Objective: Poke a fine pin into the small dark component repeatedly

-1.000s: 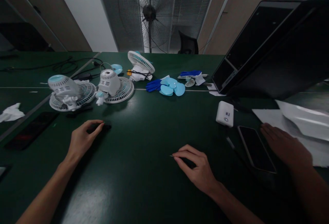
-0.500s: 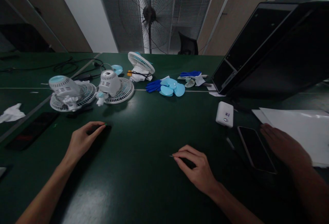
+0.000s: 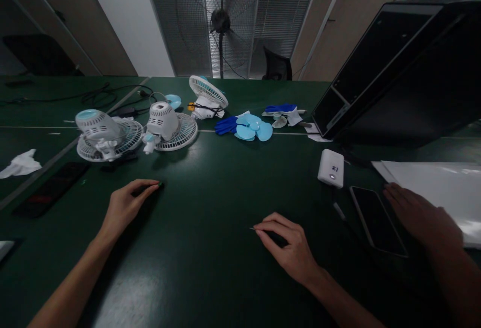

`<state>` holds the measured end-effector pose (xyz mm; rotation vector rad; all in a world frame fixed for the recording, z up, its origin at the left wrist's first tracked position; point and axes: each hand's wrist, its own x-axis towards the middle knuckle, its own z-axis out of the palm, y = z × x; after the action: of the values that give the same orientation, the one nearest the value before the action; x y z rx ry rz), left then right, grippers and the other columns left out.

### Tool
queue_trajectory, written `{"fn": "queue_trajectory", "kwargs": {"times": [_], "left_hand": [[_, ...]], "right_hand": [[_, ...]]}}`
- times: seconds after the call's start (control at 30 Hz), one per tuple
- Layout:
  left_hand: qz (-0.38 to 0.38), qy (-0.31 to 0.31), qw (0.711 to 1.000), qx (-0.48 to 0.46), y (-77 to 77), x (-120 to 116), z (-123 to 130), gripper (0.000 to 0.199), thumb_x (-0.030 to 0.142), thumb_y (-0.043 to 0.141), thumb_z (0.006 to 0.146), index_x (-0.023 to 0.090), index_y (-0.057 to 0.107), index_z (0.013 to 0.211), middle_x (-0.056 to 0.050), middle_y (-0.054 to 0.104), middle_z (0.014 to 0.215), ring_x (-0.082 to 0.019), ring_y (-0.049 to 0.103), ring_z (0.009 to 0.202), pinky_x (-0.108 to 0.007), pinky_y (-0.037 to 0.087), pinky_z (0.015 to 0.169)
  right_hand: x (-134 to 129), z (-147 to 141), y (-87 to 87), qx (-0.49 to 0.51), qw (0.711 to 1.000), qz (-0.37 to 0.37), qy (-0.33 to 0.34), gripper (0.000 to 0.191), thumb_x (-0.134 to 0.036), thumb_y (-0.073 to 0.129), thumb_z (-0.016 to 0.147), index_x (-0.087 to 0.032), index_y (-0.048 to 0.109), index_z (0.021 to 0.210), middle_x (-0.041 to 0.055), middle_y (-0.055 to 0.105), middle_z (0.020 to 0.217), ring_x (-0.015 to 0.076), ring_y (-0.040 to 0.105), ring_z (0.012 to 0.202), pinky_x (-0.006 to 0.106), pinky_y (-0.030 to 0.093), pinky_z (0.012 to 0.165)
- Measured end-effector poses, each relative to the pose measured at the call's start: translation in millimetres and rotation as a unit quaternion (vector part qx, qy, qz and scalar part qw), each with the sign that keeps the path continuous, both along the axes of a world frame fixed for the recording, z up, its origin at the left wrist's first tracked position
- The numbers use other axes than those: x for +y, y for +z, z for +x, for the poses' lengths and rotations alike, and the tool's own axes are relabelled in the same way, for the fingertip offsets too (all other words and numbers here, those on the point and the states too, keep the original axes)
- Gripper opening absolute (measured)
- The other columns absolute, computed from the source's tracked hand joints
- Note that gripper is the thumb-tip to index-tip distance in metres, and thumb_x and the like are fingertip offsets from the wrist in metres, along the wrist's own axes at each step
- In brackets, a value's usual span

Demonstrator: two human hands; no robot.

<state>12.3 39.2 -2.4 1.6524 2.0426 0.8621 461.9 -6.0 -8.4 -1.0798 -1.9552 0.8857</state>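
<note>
Over the dark green table, my left hand [image 3: 128, 205] is closed in a pinch, with a small green piece [image 3: 160, 184] at its fingertips, too small to name. My right hand [image 3: 287, 242] is also pinched shut, and a thin, pale sliver-like thing [image 3: 251, 228] pokes out from between thumb and fingers. The rest of what it holds is hidden. Ahead of my left hand lie two white fan heads, one with a blue-topped motor housing [image 3: 96, 124] and one with a white housing [image 3: 163, 120], each resting on its round grille.
Farther back are a tilted small fan [image 3: 207, 96], a light-blue fan blade [image 3: 253, 128] and blue gloves [image 3: 225, 126]. On the right are a white power bank [image 3: 331, 168], a phone [image 3: 378, 220], a large monitor [image 3: 394, 77] and another person's hand [image 3: 423, 215] beside paper sheets [image 3: 439, 177].
The whole view has shifted slightly, so things sit a little farther right. The green piece at my left fingertips shows a bit more. Both hands keep their pinches.
</note>
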Motion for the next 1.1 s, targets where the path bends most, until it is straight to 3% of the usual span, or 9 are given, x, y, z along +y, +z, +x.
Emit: {"fn": "queue_trajectory", "kwargs": {"times": [0.33, 0.87, 1.1], "left_hand": [[-0.045, 0.023, 0.998, -0.03, 0.1, -2.1, -3.3, 0.06, 0.069, 0.069, 0.078, 0.024, 0.08, 0.114, -0.008, 0.079, 0.119, -0.034, 0.072, 0.109, -0.039, 0.056, 0.094], [0.011, -0.027, 0.999, 0.036, 6.3, -8.1, 4.5, 0.059, 0.073, 0.06, 0.085, 0.023, 0.078, 0.111, -0.008, 0.079, 0.117, -0.032, 0.074, 0.108, -0.039, 0.056, 0.098], [-0.008, -0.025, 1.0, -0.012, 5.0, -5.1, -1.6, 0.055, 0.069, 0.065, 0.084, 0.023, 0.077, 0.11, -0.007, 0.078, 0.116, -0.029, 0.073, 0.107, -0.036, 0.055, 0.097]], "right_hand": [[0.8, -0.1, -1.0, -0.004, 1.0, 0.0, -0.001, 0.018, -0.019, 0.065, 0.099, -0.026, 0.078, 0.109, 0.0039, 0.073, 0.098, 0.0185, 0.072, 0.086, 0.032, 0.058, 0.076], [1.0, 0.3, -2.1, -0.006, 1.0, 0.0, 0.005, 0.018, -0.02, 0.063, 0.1, -0.025, 0.078, 0.11, 0.0049, 0.073, 0.098, 0.0193, 0.072, 0.086, 0.032, 0.059, 0.075], [0.5, 0.5, -2.9, -0.011, 1.0, -0.006, 0.009, 0.019, -0.018, 0.064, 0.099, -0.026, 0.077, 0.11, 0.004, 0.072, 0.099, 0.0187, 0.072, 0.087, 0.032, 0.059, 0.077]]}}
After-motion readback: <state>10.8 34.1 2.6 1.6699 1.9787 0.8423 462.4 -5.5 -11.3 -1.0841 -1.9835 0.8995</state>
